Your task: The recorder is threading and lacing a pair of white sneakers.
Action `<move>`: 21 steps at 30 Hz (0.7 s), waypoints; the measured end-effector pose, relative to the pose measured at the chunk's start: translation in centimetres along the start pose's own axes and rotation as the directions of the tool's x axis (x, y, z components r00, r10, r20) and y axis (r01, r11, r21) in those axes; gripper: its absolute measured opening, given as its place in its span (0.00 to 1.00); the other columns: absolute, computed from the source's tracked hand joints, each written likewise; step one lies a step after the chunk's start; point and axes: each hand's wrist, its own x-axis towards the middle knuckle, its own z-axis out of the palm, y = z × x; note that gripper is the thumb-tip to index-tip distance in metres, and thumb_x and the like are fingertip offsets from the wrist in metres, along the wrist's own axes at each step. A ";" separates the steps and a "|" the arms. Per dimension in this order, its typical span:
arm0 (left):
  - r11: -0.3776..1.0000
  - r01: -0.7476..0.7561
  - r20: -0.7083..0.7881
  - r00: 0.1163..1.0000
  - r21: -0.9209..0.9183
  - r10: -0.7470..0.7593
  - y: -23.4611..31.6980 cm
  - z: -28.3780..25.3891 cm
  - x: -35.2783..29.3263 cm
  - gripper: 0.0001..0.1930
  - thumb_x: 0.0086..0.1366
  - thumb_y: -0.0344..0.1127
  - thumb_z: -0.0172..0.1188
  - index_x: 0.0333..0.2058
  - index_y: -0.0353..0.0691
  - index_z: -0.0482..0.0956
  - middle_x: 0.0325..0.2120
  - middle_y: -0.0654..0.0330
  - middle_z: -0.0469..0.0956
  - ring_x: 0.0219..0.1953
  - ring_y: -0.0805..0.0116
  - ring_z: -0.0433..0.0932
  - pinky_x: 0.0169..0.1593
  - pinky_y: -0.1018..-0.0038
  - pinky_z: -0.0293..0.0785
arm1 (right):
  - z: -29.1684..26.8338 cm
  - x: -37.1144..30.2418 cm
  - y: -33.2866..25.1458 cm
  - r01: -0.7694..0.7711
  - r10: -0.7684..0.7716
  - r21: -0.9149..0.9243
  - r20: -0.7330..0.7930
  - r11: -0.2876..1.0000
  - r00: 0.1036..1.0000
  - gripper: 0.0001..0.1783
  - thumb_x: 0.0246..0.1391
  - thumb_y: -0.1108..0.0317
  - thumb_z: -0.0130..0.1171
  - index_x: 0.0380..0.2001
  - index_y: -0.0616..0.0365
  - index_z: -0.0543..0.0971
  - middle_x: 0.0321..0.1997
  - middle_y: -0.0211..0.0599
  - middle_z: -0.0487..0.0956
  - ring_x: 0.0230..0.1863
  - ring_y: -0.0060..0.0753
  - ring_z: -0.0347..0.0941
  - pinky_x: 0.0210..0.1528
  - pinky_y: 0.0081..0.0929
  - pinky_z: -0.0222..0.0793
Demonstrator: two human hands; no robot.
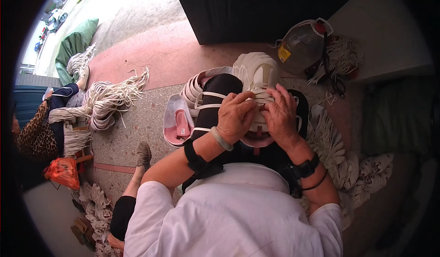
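A cream shoe [247,67] rests on my lap with its toe away from me and its pink lining near my body. My left hand [234,118] is closed at the left side of its laces [261,96], thumb and fingers pinched on a lace. From the other side my right hand [280,119] bends over the same laces, its fingertips also pinched on them. The exact lace ends are hidden by my fingers. Loose white laces [211,106] lie across my dark left trouser leg. Beside that leg is another shoe [170,119] with a pink insole.
A large clear plastic jug [300,48] stands ahead to the right, near scissors [338,87] and a lace bundle [343,55]. Pale shoe pieces [325,142] heap at my right. Lace bundles [110,99], an orange bag [63,173] and a seated person [39,133] are leftward.
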 end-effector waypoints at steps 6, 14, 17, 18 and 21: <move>0.998 0.040 0.057 0.998 -0.050 -0.037 -0.3 -0.1 0.1 0.07 0.45 0.28 0.59 0.27 0.42 0.77 0.34 0.60 0.75 0.29 0.60 0.69 0.34 0.71 0.67 | -1.2 -0.9 0.3 0.014 -0.006 -0.159 0.051 0.987 0.999 0.02 0.43 0.74 0.52 0.23 0.61 0.72 0.50 0.45 0.67 0.57 0.46 0.57 0.56 0.50 0.48; 0.993 0.042 0.047 0.998 -0.111 -0.037 -0.6 0.0 0.1 0.08 0.44 0.28 0.60 0.27 0.42 0.78 0.34 0.60 0.75 0.28 0.60 0.69 0.34 0.71 0.67 | 1.9 -0.6 0.4 -0.241 0.297 0.384 -0.094 0.891 0.950 0.06 0.36 0.80 0.55 0.21 0.60 0.71 0.45 0.45 0.68 0.50 0.47 0.62 0.52 0.36 0.59; 0.991 0.048 0.072 0.997 -0.125 -0.040 -0.6 -0.1 0.1 0.09 0.44 0.25 0.61 0.28 0.39 0.78 0.35 0.57 0.76 0.30 0.60 0.73 0.35 0.72 0.67 | 2.4 -0.7 0.5 -0.220 0.283 0.351 -0.137 0.910 0.949 0.07 0.35 0.81 0.55 0.21 0.60 0.70 0.45 0.44 0.68 0.49 0.47 0.63 0.50 0.36 0.60; 0.995 0.024 0.063 0.998 -0.101 -0.018 -0.6 -0.1 0.1 0.09 0.44 0.25 0.61 0.28 0.40 0.78 0.35 0.57 0.76 0.30 0.60 0.72 0.35 0.71 0.67 | 2.5 -0.6 0.6 -0.202 0.262 0.327 -0.148 0.923 0.954 0.07 0.35 0.81 0.55 0.21 0.61 0.70 0.45 0.43 0.69 0.48 0.47 0.64 0.50 0.37 0.61; 0.999 -0.050 0.064 0.997 -0.021 0.051 -0.2 -0.2 0.4 0.10 0.43 0.25 0.61 0.28 0.41 0.78 0.34 0.58 0.75 0.30 0.60 0.72 0.35 0.71 0.67 | 2.6 -0.6 0.8 -0.196 0.249 0.288 -0.160 0.937 0.955 0.07 0.34 0.81 0.56 0.21 0.61 0.71 0.45 0.43 0.69 0.47 0.47 0.66 0.49 0.37 0.62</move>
